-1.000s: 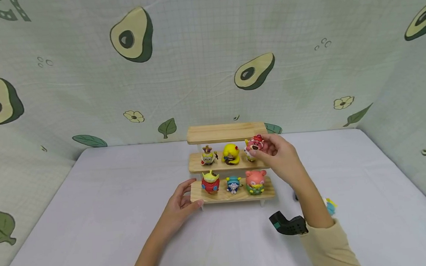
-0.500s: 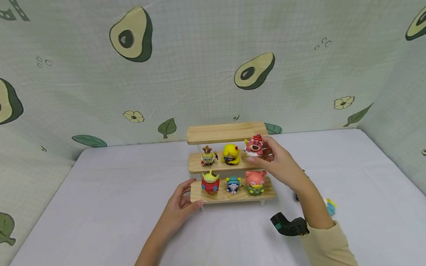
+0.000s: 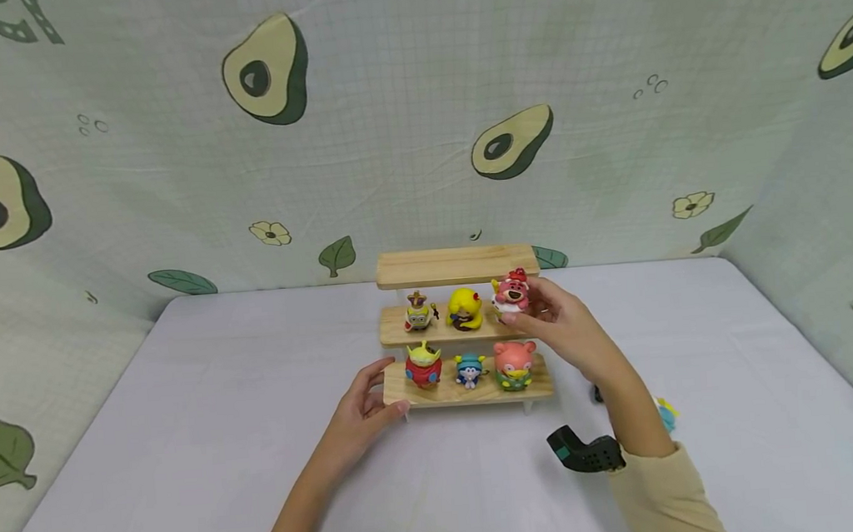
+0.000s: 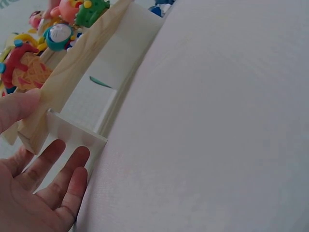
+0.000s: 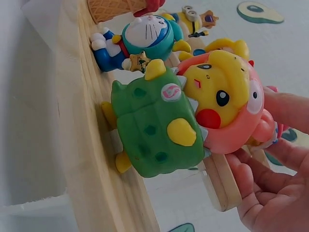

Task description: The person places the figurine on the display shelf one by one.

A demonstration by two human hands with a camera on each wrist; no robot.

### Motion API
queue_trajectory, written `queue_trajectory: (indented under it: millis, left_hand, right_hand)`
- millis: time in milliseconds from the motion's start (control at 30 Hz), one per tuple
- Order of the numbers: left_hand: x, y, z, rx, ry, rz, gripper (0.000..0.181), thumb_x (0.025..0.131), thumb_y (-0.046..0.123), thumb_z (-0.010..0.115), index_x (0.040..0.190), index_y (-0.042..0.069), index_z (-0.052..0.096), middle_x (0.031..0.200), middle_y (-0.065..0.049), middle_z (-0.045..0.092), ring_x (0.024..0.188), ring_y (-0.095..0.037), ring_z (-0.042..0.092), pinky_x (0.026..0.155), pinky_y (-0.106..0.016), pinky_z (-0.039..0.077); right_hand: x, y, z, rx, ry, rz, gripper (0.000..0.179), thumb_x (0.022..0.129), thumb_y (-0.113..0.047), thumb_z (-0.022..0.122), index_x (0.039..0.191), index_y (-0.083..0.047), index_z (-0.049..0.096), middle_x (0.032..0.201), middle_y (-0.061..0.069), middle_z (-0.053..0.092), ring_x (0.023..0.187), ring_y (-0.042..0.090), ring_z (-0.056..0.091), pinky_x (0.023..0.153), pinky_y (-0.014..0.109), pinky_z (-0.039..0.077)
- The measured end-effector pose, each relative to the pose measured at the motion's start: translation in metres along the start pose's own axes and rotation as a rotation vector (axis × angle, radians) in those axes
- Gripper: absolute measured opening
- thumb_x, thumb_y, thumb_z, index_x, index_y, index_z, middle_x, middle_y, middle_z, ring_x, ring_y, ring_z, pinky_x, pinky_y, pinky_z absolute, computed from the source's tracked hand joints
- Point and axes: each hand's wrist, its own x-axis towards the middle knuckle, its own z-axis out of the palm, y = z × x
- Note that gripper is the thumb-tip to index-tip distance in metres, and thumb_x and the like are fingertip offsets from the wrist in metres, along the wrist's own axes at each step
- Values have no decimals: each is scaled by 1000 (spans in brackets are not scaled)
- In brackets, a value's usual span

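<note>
Avocado-print cloth [image 3: 389, 177] behind a white table [image 3: 204, 400]. On it, a three-tier wooden shelf [image 3: 456, 264], gripped at bottom left by the left hand [image 3: 357, 413]. At the middle tier [image 3: 442, 331], right end, pinched in the right hand [image 3: 570, 330]: a pink bear figure [image 3: 512, 293].

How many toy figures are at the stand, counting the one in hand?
6. Bottom shelf: red figure, blue figure, pink-headed figure. At middle shelf: crowned figure, yellow-haired figure, pink bear in the right hand. Any behind them may be hidden.

Tabletop booth [image 3: 183, 419], avocado-print cloth walls [image 3: 388, 160]
</note>
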Motion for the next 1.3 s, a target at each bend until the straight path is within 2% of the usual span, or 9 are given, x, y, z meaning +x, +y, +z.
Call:
queue_trajectory:
  millis: [267, 733, 967, 1133, 1300]
  left_hand:
    - [0, 0, 0, -2, -9, 17, 66, 84, 17, 69, 140, 17, 34, 134, -12, 47, 100, -18, 59, 80, -18, 48]
    - [0, 1, 0, -2, 0, -1, 66, 84, 19, 70, 140, 19, 34, 134, -10, 47, 101, -17, 59, 80, -18, 48]
    - [0, 2, 1, -12, -3, 1, 66, 84, 17, 69, 140, 18, 34, 134, -11, 46, 102, -18, 59, 80, -17, 48]
    - [1, 2, 1, 4, -1, 1, 67, 84, 19, 70, 140, 19, 34, 134, -10, 47, 101, -17, 59, 80, -18, 48]
    - [0, 2, 1, 4, 6, 1, 67, 83, 18, 70, 140, 18, 35, 134, -10, 47, 100, -17, 59, 79, -18, 48]
  right_hand:
    - [-2, -2, 1, 4, 9, 9, 54, 89, -27, 64, 133, -6, 42, 114, 14, 53, 93, 22, 48, 75, 17, 44]
    - [-3, -3, 2, -18, 11, 4, 56, 89, -26, 64, 135, -6, 39, 114, 14, 52, 91, 22, 48, 74, 17, 44]
    - [-5, -5, -3, -54, 2, 23, 68, 87, -31, 65, 142, -8, 30, 127, 14, 47, 101, 24, 50, 81, 26, 45]
    - [-10, -11, -13, -66, 17, -1, 67, 89, -31, 63, 144, -12, 29, 129, 13, 47, 109, 25, 52, 85, 29, 46]
    - [-21, -16, -29, -95, 21, -20, 64, 91, -32, 60, 144, -13, 29, 132, 13, 47, 115, 28, 49, 94, 45, 43]
